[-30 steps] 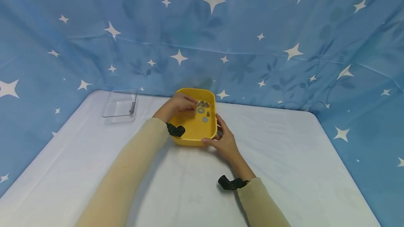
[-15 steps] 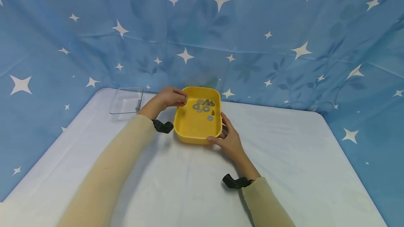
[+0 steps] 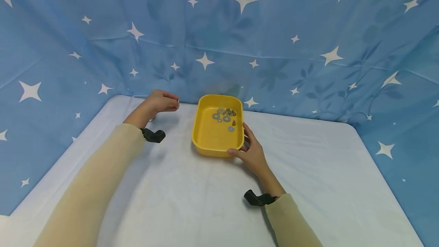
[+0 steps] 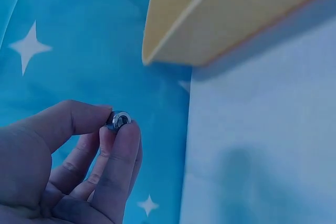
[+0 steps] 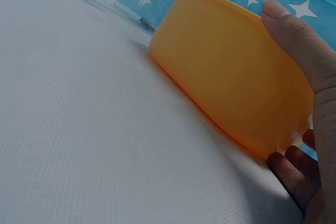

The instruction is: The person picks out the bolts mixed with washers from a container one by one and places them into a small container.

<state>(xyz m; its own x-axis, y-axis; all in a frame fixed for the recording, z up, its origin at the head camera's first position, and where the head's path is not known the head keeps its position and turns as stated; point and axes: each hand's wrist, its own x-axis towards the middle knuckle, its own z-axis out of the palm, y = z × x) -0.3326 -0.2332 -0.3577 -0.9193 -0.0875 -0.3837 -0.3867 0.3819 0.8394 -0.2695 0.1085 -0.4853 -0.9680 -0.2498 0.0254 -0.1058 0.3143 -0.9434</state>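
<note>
My left hand (image 3: 174,102) hovers above the table to the left of a yellow tray (image 3: 210,140), near the back edge. It pinches a small round metal nut (image 4: 118,120) between thumb and forefinger. Several washers and small bolts (image 3: 224,116) lie at the far end of the tray. My right hand (image 3: 247,148) grips the tray's near right corner, thumb on the rim (image 5: 247,17) and fingers under the side wall. Both forearms wear beige sleeves with black wrist mounts.
A clear plastic box (image 5: 137,4) stands at the back left of the white table (image 3: 192,201), mostly hidden behind my left hand in the head view. Blue star-printed cloth (image 3: 274,48) closes off the back and both sides.
My left hand has lifted out of the tray's far end and moved left with the nut pinched in it. The right hand stays on the tray's corner.
</note>
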